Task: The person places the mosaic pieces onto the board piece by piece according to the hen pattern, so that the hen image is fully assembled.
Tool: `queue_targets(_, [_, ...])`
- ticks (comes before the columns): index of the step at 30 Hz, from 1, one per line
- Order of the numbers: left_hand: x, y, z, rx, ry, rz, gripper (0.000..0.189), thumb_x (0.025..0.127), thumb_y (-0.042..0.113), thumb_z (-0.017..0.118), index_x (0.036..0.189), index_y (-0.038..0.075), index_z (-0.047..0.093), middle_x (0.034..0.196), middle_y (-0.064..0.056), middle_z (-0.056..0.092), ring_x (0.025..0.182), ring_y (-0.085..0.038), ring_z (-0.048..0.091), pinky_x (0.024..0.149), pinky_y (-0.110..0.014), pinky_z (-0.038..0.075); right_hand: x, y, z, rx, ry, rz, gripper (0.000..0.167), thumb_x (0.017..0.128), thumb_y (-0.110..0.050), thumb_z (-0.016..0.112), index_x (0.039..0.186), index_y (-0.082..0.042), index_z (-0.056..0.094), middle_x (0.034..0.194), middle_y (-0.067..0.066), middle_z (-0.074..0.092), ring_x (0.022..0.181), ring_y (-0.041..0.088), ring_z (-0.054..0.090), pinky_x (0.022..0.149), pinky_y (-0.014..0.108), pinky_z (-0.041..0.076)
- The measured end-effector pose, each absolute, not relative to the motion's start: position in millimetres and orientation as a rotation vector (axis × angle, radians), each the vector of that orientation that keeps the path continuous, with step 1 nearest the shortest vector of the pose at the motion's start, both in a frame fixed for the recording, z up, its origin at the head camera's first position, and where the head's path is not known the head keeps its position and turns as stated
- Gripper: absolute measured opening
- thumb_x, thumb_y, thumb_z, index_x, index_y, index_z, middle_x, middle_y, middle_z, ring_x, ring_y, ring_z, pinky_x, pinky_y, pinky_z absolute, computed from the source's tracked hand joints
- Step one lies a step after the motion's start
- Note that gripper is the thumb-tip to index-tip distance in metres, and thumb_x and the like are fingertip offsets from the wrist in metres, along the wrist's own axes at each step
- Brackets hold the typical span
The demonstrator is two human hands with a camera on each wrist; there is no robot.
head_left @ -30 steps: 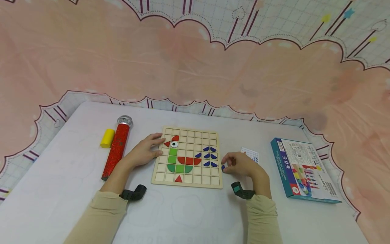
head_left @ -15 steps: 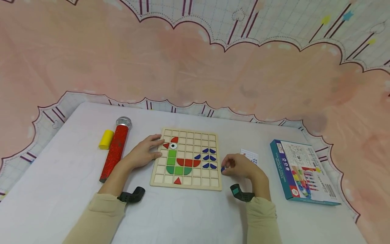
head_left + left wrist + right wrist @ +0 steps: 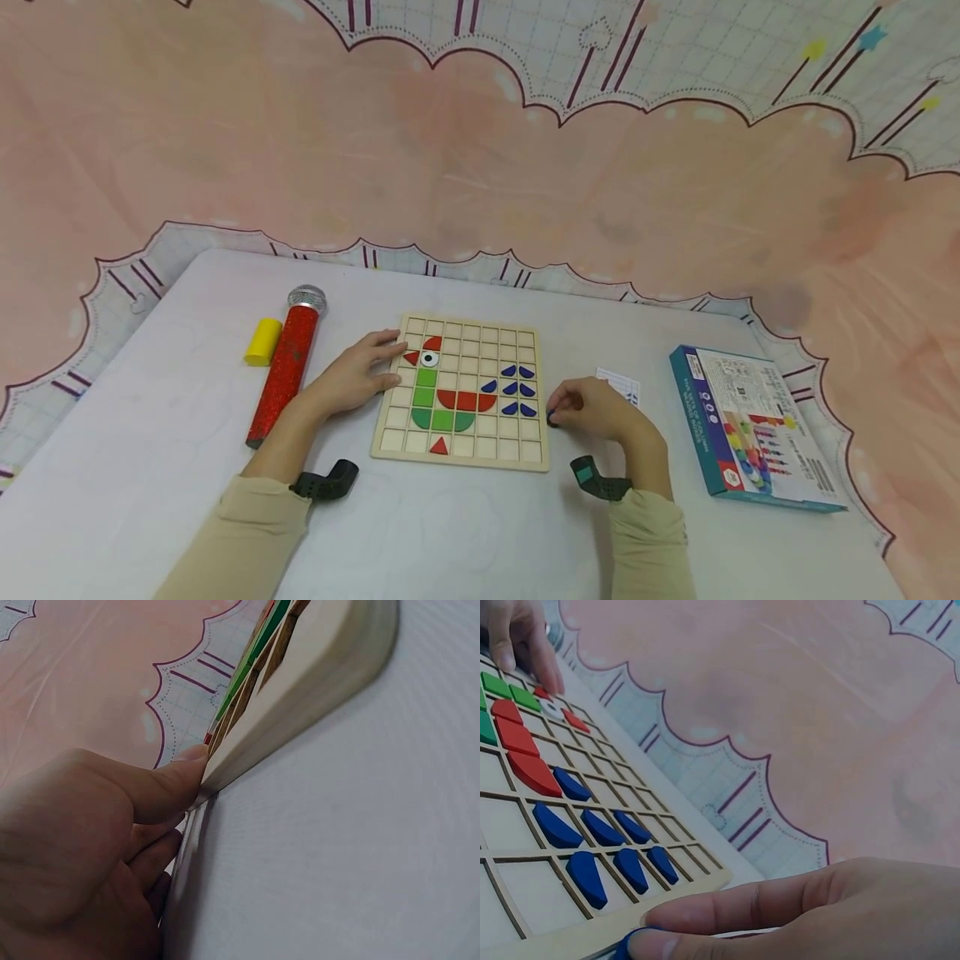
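A square wooden grid board [image 3: 468, 464] lies on the table, with green, red and blue pieces and a white eye piece [image 3: 429, 358] set in its cells like a bird. My left hand [image 3: 348, 382] rests on the board's left edge, fingers extended; in the left wrist view its thumb [image 3: 176, 780] touches the rim. Just off the board's right edge, my right hand [image 3: 600, 408] pinches a small blue piece [image 3: 622, 948] between thumb and fingers, which largely cover it. Several blue pieces [image 3: 589, 879] sit in the right-hand cells, close to that hand.
Left of the board lie a red microphone [image 3: 288, 367] with a silver head and a yellow cylinder [image 3: 263, 342]. A small printed card [image 3: 619, 384] is partly behind my right hand. Farther right lies a teal-edged toy box [image 3: 757, 429].
The blue piece has turned a little within my right fingers, and less of it shows. My left hand keeps its place on the board, and the set pieces look the same.
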State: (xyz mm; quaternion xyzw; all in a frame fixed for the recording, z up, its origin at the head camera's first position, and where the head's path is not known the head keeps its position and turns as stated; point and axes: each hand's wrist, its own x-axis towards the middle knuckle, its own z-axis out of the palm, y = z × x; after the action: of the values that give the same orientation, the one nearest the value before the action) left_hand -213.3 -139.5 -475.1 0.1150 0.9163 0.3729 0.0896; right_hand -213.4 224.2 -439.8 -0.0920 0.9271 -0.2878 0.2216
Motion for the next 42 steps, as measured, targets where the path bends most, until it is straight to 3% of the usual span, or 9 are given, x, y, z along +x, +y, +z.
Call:
queue_targets(21, [-219.6,-137.9,-473.9,0.347,2.729,1.112,0.056,0.090,0.015,0.063,0.142,0.006,0.044,0.155,-0.015,0.026,0.143,-0.039,0.020,0.115,-0.057,0.019,-218.9,220.6,-434.9,-0.317,2.605,-0.818,0.009,0.088,-0.018,0.068,0.096,-0.019,0.072,0.086,-0.003,0.066,0.081,0.015,0.055,0.075,0.027,0.047])
queue_targets(42, [-215.6,-139.0,-477.1,0.344,2.724,1.107,0.056,0.090,0.016,0.063,0.142,0.007,0.044,0.156,-0.013,0.026,0.144,-0.038,0.020,0.115,-0.057,0.020,-210.4,209.8,-436.2,-0.386,2.524,-0.783,0.006,0.082,-0.021,0.074,0.081,-0.017,0.070,0.071,-0.004,0.064,0.071,0.014,0.054,0.066,0.027,0.045])
